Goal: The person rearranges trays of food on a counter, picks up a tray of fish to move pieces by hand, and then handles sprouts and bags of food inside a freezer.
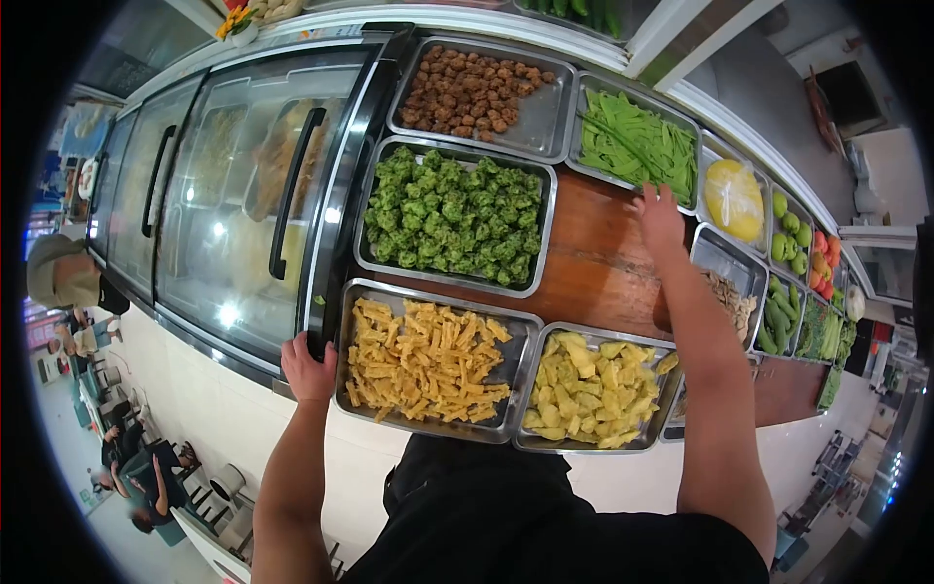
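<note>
My left hand (309,370) rests at the corner of the glass display case (282,375), thumb apart from the fingers, beside a metal tray (341,389) of yellow fried strips (428,360). My right hand (661,222) reaches across the brown wooden counter (603,243). Its fingers are closed over the near rim of the tray of sliced green pods (637,141). Between the hands are a tray of green fried pieces (452,216) and a tray of yellow chunks (593,389). Brown fried balls (472,92) lie in a tray at the back.
Under my right forearm is a tray of pale brown pieces (725,292). Farther right are a bagged yellow item (735,200), green fruit (790,234), red fruit (824,263) and cucumbers (778,316). A person in a cap (63,273) and seated people (156,487) are at left.
</note>
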The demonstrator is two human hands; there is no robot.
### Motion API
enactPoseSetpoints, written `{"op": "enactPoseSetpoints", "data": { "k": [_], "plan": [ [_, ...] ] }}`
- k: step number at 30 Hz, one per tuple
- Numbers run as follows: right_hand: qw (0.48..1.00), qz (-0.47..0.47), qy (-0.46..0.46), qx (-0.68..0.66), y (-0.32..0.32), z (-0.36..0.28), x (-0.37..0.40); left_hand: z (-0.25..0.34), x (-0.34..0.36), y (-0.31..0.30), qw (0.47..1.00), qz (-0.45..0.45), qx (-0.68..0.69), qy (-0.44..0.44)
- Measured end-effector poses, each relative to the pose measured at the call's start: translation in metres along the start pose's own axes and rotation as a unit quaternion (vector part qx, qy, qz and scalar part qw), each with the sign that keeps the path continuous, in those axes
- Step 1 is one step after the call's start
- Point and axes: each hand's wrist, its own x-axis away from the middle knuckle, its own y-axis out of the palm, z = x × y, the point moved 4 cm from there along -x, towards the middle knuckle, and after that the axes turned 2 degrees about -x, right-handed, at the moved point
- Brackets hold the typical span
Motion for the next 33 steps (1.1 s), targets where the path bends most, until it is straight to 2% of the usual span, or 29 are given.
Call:
{"op": "enactPoseSetpoints", "data": {
  "k": [1,3,4,5,6,7,8,10,11,12,14,15,18,19,20,22,23,24,25,27,29,33],
  "plan": [
    [0.998,0.056,0.012,-0.029,-0.013,-0.02,0.018,0.0,0.0,0.0,1.0,0.001,0.007,0.002],
    [0.981,-0.07,0.05,-0.173,-0.025,-0.076,0.061,0.001,0.0,-0.001,1.0,0.004,0.009,-0.002],
    [0.93,-0.078,0.059,-0.354,0.004,-0.097,0.086,0.0,0.0,-0.002,1.0,0.005,0.01,0.0],
    [0.768,-0.273,0.206,-0.541,0.012,-0.128,0.11,-0.001,0.0,-0.001,1.0,0.0,0.015,-0.001],
    [0.655,-0.303,0.268,-0.639,0.024,-0.15,0.128,-0.002,0.0,-0.001,1.0,0.003,0.015,-0.002],
    [0.584,-0.328,0.311,-0.675,0.024,-0.171,0.136,-0.003,0.001,-0.001,1.0,0.002,0.02,0.001],
    [0.585,-0.326,0.308,-0.676,0.021,-0.186,0.135,-0.003,0.001,0.0,1.0,0.001,0.025,0.005],
    [0.531,-0.281,0.399,-0.693,0.028,-0.2,0.134,-0.002,0.0,-0.002,1.0,-0.002,0.027,0.0],
    [0.507,-0.278,0.416,-0.702,0.03,-0.203,0.131,-0.002,0.001,-0.003,1.0,-0.002,0.031,0.003],
    [0.508,-0.277,0.413,-0.703,0.034,-0.203,0.126,-0.002,0.001,-0.003,0.999,-0.001,0.035,0.004],
    [0.439,-0.281,0.424,-0.741,0.042,-0.207,0.123,-0.003,0.002,-0.003,0.999,0.004,0.04,0.006],
    [0.484,-0.232,0.448,-0.715,0.043,-0.21,0.123,-0.004,0.002,-0.003,0.999,0.0,0.044,0.008],
    [0.509,-0.217,0.466,-0.691,0.035,-0.212,0.125,-0.003,0.001,-0.005,0.999,0.005,0.05,0.011],
    [0.533,-0.23,0.444,-0.683,0.03,-0.21,0.126,-0.004,0.002,-0.005,0.998,0.005,0.055,0.015],
    [0.532,-0.233,0.445,-0.682,0.025,-0.206,0.129,-0.006,0.004,-0.005,0.998,0.003,0.059,0.018],
    [0.703,-0.273,0.345,-0.558,0.009,-0.2,0.128,-0.006,0.003,-0.008,0.998,-0.004,0.061,0.018],
    [0.702,-0.272,0.347,-0.559,0.003,-0.205,0.142,-0.007,0.004,-0.007,0.997,-0.004,0.068,0.019],
    [0.829,-0.165,0.236,-0.479,-0.039,-0.217,0.157,-0.008,0.004,-0.007,0.997,-0.003,0.076,0.021],
    [0.918,-0.051,0.115,-0.376,-0.072,-0.229,0.179,-0.008,0.004,-0.008,0.996,-0.006,0.087,0.021],
    [0.948,-0.099,-0.094,-0.286,-0.057,-0.256,0.257,-0.01,0.003,-0.009,0.995,-0.01,0.097,0.024],
    [0.905,-0.168,-0.287,-0.265,-0.063,-0.287,0.317,-0.01,0.003,-0.01,0.994,-0.009,0.105,0.028],
    [0.886,-0.19,-0.346,-0.243,-0.054,-0.336,0.349,-0.013,0.005,-0.008,0.992,-0.014,0.12,0.024]
  ]
}}
